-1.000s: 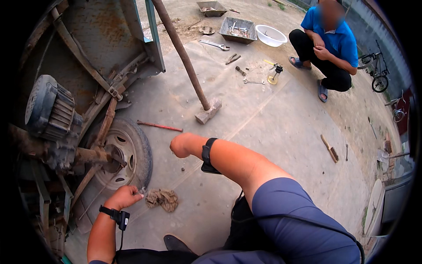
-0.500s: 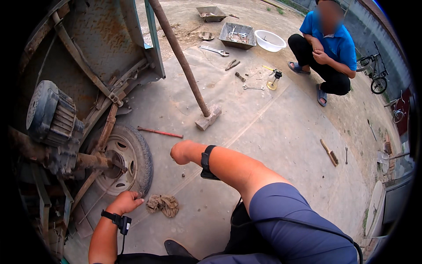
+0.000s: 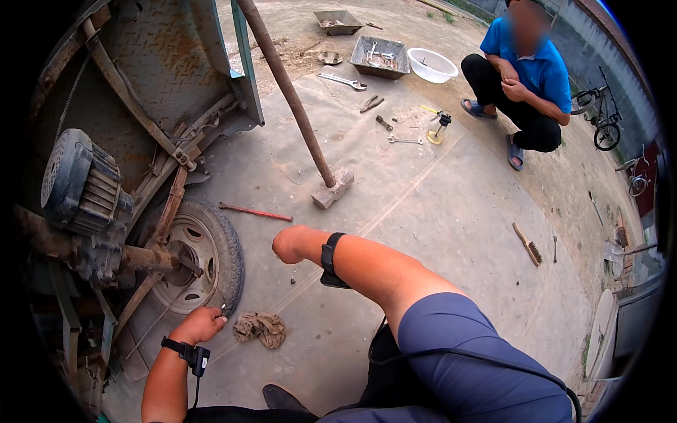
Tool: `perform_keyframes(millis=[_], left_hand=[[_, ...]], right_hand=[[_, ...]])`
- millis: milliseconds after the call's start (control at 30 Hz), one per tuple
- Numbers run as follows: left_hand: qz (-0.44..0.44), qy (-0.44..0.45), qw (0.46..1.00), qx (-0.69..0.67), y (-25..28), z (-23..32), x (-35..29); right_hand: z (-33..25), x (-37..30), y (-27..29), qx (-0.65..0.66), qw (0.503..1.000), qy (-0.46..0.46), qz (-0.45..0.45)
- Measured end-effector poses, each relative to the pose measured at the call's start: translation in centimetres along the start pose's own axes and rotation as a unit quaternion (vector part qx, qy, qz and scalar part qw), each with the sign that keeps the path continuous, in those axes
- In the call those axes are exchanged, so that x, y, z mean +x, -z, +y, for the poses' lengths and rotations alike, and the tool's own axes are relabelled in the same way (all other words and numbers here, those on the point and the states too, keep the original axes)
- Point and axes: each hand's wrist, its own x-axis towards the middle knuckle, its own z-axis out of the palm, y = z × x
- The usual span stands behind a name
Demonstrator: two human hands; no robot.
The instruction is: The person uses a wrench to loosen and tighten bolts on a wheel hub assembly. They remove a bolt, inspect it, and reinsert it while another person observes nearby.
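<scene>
My left hand (image 3: 199, 326) is closed in a pinch beside the lower edge of the wheel's tyre (image 3: 229, 261). A small pale bit (image 3: 223, 308) shows at its fingertips, too small to name. The spoked steel rim (image 3: 185, 296) is mounted on a rusty axle (image 3: 151, 259). Close by the left hand, a crumpled brown rag (image 3: 261, 328) lies on the ground. My right hand (image 3: 288, 245) is curled into a fist in front of the tyre; its fingers face away, so whatever they may hold is hidden. A red bar (image 3: 255, 211) lies just beyond it.
A sledgehammer (image 3: 333, 187) stands on its head, handle rising up. Wrenches, pliers (image 3: 371, 103) and a jar (image 3: 437, 132) lie farther off, near metal trays (image 3: 381, 69) and a white basin (image 3: 432, 76). A person in blue (image 3: 525, 77) squats at right. A wire brush (image 3: 527, 244) lies nearer.
The left thumb has shifted slightly, and a small pale bit now shows at the fingertips. The right hand stays nearly where it was.
</scene>
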Motion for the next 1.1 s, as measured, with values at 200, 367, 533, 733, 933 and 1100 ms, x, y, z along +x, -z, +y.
perform_keyframes(millis=[200, 367, 533, 733, 933, 1100], left_hand=[[-0.053, 0.077, 0.993, -0.066, 1.8, 2.6, -0.5], [-0.006, 0.039, 0.999, -0.013, 0.7, 0.7, -0.4], [0.064, 0.086, 0.968, -0.226, 1.1, 1.2, 0.4], [0.002, 0.013, 0.991, -0.132, 1.2, 2.0, 0.3], [-0.032, 0.06, 0.987, -0.145, 1.4, 2.2, -0.1], [-0.026, 0.046, 0.991, -0.121, 1.3, 1.9, 0.1]], right_hand=[[0.2, 0.7, -0.6, 0.0, 1.0, -0.004, 0.001], [0.5, 1.9, -1.4, 0.009, 1.0, 0.009, 0.011], [0.5, 3.3, -1.1, 0.15, 0.981, 0.097, 0.076], [-0.8, 3.5, -1.8, 0.105, 0.988, 0.099, 0.051], [-0.3, 4.1, -2.6, 0.059, 0.992, 0.104, 0.025], [0.3, 4.7, -2.8, 0.023, 0.995, 0.098, 0.012]])
